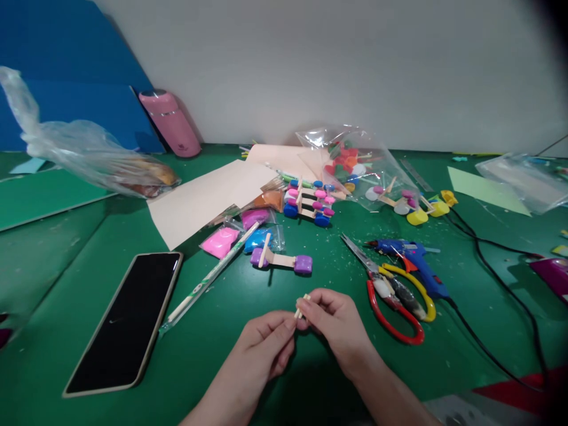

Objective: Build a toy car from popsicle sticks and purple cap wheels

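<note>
Short pale wooden sticks [303, 305] are pinched between the fingertips of both hands, near the front middle of the green table. My left hand [268, 343] is closed, thumb and fingers at the lower left end of the sticks. My right hand [332, 322] grips them from the right, its fingers curled. Just beyond the hands lies a small wooden stick piece with purple clay ends [283, 260], one stick rising at its left. Farther back, several similar pieces with blue and pink ends [309, 203] sit close together.
A phone [124, 322] lies at left, beside a wrapped stick [215, 272] and clay packets [220, 242]. At right are red-and-yellow scissors [399, 302] and a blue glue gun [421, 266] with a black cable. Behind stand a pink bottle [175, 124] and plastic bags [359, 160].
</note>
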Action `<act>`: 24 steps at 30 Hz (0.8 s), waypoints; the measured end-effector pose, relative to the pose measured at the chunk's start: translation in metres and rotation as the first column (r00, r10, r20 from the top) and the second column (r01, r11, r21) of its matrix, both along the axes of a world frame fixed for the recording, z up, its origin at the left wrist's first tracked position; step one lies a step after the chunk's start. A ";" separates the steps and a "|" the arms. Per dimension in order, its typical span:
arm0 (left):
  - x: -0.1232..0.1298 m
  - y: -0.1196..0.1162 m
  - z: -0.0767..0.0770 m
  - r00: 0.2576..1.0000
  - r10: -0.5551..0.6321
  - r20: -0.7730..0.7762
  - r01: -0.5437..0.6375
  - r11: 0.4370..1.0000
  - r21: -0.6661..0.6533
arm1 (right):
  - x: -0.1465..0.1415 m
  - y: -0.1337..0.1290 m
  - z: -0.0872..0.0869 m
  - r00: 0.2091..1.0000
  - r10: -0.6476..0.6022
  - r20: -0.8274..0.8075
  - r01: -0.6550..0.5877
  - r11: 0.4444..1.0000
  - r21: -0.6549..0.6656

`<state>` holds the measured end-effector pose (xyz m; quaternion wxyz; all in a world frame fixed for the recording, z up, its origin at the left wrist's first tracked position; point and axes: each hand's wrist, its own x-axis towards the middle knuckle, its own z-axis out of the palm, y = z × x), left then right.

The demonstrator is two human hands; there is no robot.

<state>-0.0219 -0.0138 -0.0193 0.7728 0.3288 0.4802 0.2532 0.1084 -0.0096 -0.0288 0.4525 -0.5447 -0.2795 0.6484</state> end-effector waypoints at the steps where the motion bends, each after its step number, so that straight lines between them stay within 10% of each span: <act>1: 0.000 0.000 0.000 1.000 0.007 0.001 -0.007 1.000 -0.003 | 0.000 0.000 0.000 1.000 -0.004 0.003 0.004 1.000 -0.001; 24: 0.002 -0.003 0.002 0.997 0.070 0.006 -0.070 0.995 -0.077 | 0.000 0.003 0.002 0.995 -0.053 0.087 0.052 0.999 0.014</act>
